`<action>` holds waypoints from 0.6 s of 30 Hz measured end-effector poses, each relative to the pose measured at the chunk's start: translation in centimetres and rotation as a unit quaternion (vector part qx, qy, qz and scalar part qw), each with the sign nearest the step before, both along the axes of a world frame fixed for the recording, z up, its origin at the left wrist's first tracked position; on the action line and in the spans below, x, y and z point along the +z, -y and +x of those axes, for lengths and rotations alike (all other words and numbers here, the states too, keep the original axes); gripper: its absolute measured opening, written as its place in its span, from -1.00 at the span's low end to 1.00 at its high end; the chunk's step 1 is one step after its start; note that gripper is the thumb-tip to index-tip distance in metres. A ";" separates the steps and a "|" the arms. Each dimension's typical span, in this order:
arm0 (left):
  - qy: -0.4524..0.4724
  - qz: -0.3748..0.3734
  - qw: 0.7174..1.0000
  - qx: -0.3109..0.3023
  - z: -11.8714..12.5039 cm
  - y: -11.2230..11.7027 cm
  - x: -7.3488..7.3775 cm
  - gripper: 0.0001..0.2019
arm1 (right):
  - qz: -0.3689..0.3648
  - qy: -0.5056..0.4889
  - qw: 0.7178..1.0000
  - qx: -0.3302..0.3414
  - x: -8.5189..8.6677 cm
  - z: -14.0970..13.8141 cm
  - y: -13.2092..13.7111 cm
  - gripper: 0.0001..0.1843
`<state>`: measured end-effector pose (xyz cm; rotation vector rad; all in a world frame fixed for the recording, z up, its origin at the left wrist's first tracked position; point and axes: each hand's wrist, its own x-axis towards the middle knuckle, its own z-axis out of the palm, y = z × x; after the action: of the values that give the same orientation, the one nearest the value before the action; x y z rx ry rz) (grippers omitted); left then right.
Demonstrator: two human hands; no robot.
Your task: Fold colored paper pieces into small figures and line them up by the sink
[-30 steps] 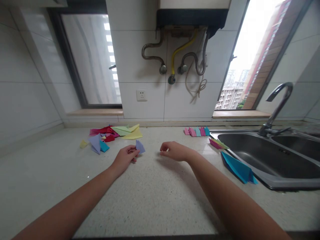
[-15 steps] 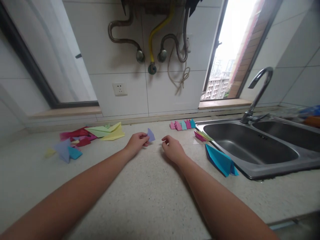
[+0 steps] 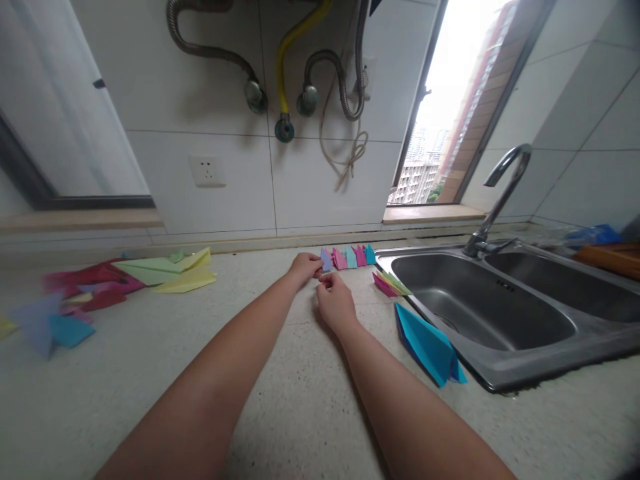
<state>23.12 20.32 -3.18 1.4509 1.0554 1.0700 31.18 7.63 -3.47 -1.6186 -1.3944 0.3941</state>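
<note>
My left hand (image 3: 305, 268) pinches a small lavender folded-paper piece (image 3: 327, 260) at the left end of a row of small folded-paper pieces (image 3: 351, 258) in pink, pale teal and blue. Close to it, my right hand (image 3: 336, 299) has its fingers curled in, thumb near the index finger, with nothing visible in them. A small stack of pink, yellow and green folded paper (image 3: 391, 285) lies by the sink's edge. Nearer to me is a large blue paper plane (image 3: 431, 343). On the left sits a loose pile of colored folded paper (image 3: 107, 283).
A double steel sink (image 3: 480, 300) with a curved faucet (image 3: 505, 193) takes up the right of the counter (image 3: 280, 407). Pipes with valves (image 3: 307, 100) and a socket (image 3: 207, 171) are on the tiled wall. A window (image 3: 435, 120) stands at the back right.
My left hand has carried the lavender paper piece rightward to the left end of the row. My right hand stays close by, fingers curled. The view has turned to the right.
</note>
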 end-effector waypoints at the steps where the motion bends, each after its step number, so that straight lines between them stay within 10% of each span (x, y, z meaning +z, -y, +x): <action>1: -0.011 0.000 1.000 0.000 0.1 -0.2 -0.1 -0.93 | -0.001 0.001 1.000 0.002 0.0 0.0 0.1 -0.81; 18: -0.142 0.021 0.989 0.032 1.0 -0.9 0.2 -0.88 | -0.048 0.033 0.998 0.010 0.7 -0.5 0.7 -0.83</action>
<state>24.15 21.20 -2.95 1.6460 1.2932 0.9522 30.63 6.89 -2.79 -1.7098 -1.4611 0.4278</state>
